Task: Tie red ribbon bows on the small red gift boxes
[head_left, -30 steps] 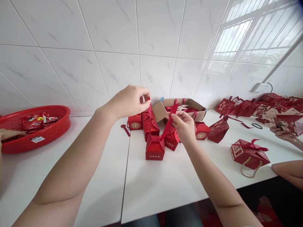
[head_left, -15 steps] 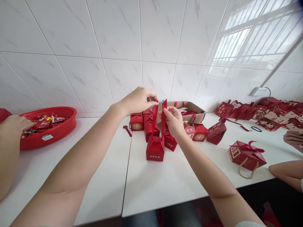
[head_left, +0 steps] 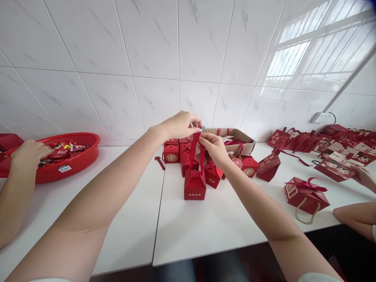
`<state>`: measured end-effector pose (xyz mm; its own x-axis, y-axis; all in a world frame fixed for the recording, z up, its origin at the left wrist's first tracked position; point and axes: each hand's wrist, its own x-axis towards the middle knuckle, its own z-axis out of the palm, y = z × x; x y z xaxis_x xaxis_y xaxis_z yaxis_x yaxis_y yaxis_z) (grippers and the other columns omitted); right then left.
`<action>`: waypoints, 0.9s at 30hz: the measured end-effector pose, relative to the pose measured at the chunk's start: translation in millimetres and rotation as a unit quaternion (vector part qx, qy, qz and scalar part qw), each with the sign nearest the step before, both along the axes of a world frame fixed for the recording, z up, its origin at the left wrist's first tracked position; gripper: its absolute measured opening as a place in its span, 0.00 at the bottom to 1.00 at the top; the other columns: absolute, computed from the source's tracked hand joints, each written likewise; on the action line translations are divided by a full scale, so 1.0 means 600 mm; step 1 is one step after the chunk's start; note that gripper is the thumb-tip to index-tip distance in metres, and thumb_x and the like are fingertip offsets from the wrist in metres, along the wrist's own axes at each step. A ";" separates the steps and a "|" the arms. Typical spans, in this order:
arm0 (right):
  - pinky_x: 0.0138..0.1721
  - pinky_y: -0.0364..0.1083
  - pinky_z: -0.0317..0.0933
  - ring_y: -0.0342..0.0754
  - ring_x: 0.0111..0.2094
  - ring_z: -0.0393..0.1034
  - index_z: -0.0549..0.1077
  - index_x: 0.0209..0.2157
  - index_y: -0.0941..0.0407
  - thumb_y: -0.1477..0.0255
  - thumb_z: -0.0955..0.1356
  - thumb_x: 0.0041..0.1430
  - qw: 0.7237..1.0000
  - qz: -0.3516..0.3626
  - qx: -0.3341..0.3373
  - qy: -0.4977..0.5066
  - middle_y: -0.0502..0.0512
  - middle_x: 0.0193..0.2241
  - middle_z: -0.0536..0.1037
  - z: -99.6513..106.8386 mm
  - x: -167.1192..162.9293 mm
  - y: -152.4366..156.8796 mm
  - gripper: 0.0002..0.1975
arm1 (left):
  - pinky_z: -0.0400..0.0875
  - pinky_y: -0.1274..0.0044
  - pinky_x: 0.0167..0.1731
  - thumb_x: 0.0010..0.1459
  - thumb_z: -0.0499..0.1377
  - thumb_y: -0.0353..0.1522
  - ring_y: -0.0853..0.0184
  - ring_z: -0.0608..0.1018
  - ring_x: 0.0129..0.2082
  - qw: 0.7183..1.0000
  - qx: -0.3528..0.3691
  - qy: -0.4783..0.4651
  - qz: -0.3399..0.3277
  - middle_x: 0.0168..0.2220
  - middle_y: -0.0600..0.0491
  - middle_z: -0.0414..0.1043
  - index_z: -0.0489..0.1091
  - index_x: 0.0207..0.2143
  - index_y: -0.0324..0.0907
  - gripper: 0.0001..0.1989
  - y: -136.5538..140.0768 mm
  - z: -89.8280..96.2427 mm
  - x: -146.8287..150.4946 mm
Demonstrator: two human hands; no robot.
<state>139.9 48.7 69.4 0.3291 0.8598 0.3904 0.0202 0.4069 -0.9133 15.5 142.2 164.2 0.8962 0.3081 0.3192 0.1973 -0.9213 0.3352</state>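
Observation:
A small red gift box (head_left: 195, 189) with pale lettering stands upright on the white table. From its top a red ribbon (head_left: 194, 150) rises in two strands, pulled up straight. My left hand (head_left: 187, 123) pinches the ribbon near its upper end. Close beside it, my right hand (head_left: 215, 147) has thumb and fingertips closed on the ribbon where the strands come together. Behind the held box, several more red boxes (head_left: 171, 153) sit side by side, and my right hand hides some of them.
A red plastic basket (head_left: 96, 147) of wrapped sweets is at left, a co-worker's hand (head_left: 32, 154) in it. A cardboard tray (head_left: 249, 145) stands at the wall. A ribbon-tied box (head_left: 307, 196) and another person's hand (head_left: 364, 176) holding a printed box (head_left: 335, 166) are at right.
The two ribbon ends, apart before, have come together between my hands. At right, the other person's hand has reached in and now holds a printed box.

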 end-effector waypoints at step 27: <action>0.34 0.44 0.63 0.43 0.28 0.68 0.71 0.28 0.57 0.66 0.70 0.49 0.981 0.106 -0.157 0.047 0.50 0.26 0.74 0.033 0.054 -0.012 0.08 | 0.66 0.78 0.27 0.60 0.52 0.26 0.69 0.74 0.30 0.968 0.170 -0.175 0.052 0.33 0.52 0.72 0.58 0.45 0.40 0.11 -0.054 -0.081 0.001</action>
